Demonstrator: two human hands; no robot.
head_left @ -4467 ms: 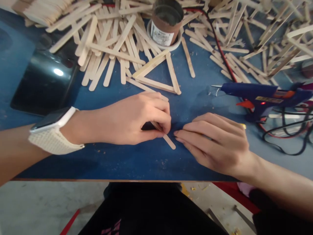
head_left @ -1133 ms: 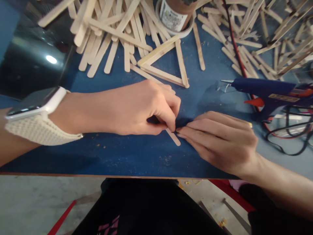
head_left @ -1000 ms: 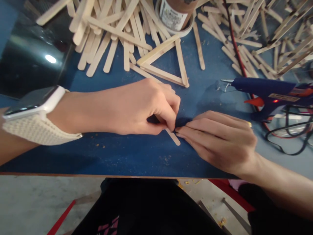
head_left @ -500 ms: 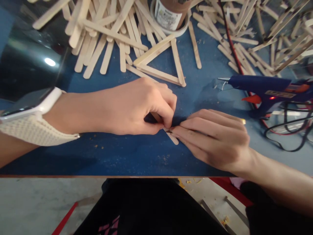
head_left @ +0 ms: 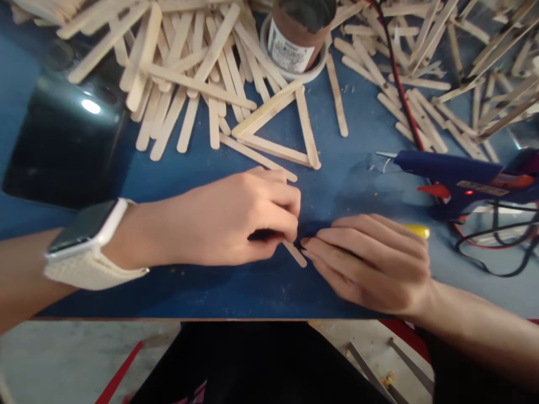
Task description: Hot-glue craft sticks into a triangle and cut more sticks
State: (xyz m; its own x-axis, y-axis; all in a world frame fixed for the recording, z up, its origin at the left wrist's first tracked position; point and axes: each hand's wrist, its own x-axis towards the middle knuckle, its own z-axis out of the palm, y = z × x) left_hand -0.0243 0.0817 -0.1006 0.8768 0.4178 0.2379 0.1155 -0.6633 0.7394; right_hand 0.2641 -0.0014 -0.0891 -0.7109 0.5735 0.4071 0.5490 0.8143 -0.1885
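Near the table's front edge my left hand (head_left: 248, 221), with a watch on its wrist, pinches a wooden craft stick (head_left: 297, 255). One rounded end of the stick pokes out below my fingertips; the rest is hidden under the hand. Close on the right, my right hand (head_left: 370, 264) is closed around a slim tool whose yellow end (head_left: 416, 230) sticks out behind the knuckles. A small dark tip shows at its fingertips, beside the stick; the tool's kind is hidden. Beyond my left hand lie a triangle of craft sticks (head_left: 278, 147) and a single loose stick (head_left: 256, 156).
A blue glue gun (head_left: 450, 171) with a lit red light lies at the right, its cable (head_left: 484, 264) looped beside it. Heaped craft sticks (head_left: 185, 62) cover the back around a brown labelled pot (head_left: 295, 42). At the left lies a dark glossy tablet-like slab (head_left: 63, 134).
The view has shifted, so the table things sit lower in it. My right fingertips have drawn slightly away from my left ones, and more of the yellow tool end shows.
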